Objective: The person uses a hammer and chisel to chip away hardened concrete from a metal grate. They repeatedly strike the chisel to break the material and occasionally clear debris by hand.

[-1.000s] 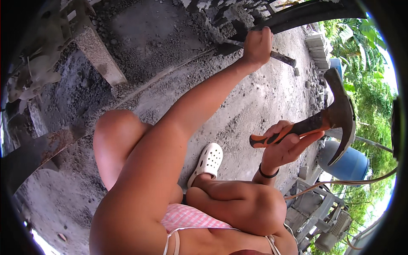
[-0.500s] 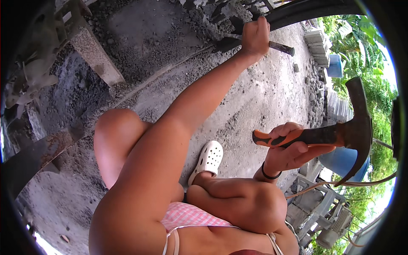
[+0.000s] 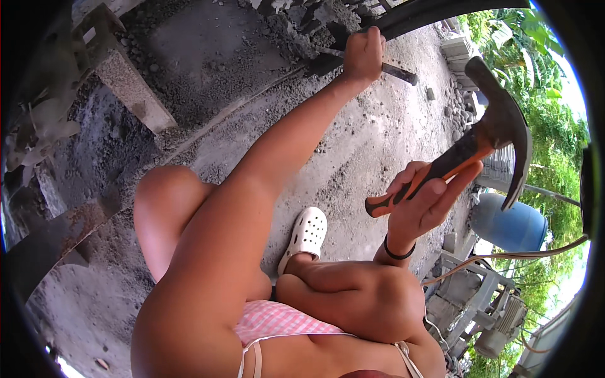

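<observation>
Claw hammer [image 3: 463, 148], its dark, scuffed metal head sweeping in a bow shape and its handle black with orange inlays, is up off the ground in the right hand [image 3: 416, 211], fingers curled around the lower grip, forefinger stretched along the handle. The left hand [image 3: 364, 57] makes a fist around a dark, narrow metal bar [image 3: 400, 74], its far end beside rough, lumpy grey crust [image 3: 293, 34]. Below spreads gritty, crumb-strewn grey ground [image 3: 353, 183], with a perforated white clog [image 3: 309, 233] and, farther off, a rounded blue plastic drum [image 3: 509, 222].
</observation>
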Action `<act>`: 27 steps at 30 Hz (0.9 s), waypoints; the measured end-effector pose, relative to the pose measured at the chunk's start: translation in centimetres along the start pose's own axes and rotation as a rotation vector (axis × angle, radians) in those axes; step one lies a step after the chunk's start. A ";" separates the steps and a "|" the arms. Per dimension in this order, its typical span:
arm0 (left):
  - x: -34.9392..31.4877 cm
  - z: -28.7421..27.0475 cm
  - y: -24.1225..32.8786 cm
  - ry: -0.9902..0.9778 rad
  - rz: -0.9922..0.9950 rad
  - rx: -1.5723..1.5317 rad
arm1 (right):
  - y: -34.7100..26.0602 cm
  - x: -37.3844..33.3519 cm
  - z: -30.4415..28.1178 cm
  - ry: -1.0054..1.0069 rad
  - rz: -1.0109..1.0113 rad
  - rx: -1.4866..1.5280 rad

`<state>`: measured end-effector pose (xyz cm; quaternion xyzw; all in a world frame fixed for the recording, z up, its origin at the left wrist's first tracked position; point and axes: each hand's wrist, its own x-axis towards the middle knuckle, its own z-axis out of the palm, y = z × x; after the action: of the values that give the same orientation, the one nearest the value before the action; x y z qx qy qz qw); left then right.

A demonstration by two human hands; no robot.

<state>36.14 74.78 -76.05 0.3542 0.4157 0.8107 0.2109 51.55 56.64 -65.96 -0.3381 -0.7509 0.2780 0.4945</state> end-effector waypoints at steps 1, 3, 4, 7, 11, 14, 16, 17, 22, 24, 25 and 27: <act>0.1 -0.5 0.3 0.008 -0.010 0.005 | -0.4 0.4 0.0 -0.007 -0.048 0.099; 0.3 -1.0 1.0 -0.008 -0.087 -0.040 | 0.0 0.5 0.0 0.004 -0.080 0.105; 0.4 -0.5 1.5 -0.006 -0.056 0.001 | 0.4 0.0 -0.4 -0.004 -0.067 0.106; 0.4 0.5 2.4 -0.002 0.009 0.132 | 1.6 -1.1 -1.0 -0.055 0.029 0.004; 1.2 -1.3 1.6 -0.033 -0.013 0.193 | 1.7 -1.1 -1.1 -0.062 0.032 0.084; 1.3 -1.6 1.7 -0.066 -0.047 0.167 | 2.1 -1.2 -1.4 -0.078 -0.049 0.083; 1.1 -1.2 2.1 -0.078 -0.039 0.108 | 2.5 -1.4 -1.7 -0.105 -0.061 0.106; 1.2 -0.9 2.3 -0.085 -0.035 0.080 | 2.6 -1.4 -1.9 -0.117 -0.067 0.116; 2.4 -1.4 0.7 -0.050 0.006 0.034 | 2.6 -1.7 -1.7 -0.190 -0.013 0.070; 2.6 -1.5 0.3 -0.084 -0.035 0.067 | 2.7 -1.7 -1.6 -0.192 -0.021 0.070; 2.7 -1.6 0.1 -0.100 -0.056 0.082 | 2.6 -1.6 -1.6 -0.193 -0.038 0.074; 3.0 -1.7 -0.3 -0.131 -0.104 0.013 | 2.5 -1.6 -1.6 -0.179 -0.082 0.086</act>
<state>32.92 76.00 -75.75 0.3856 0.4241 0.7711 0.2773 54.05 57.10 -68.19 -0.2590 -0.7928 0.3186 0.4504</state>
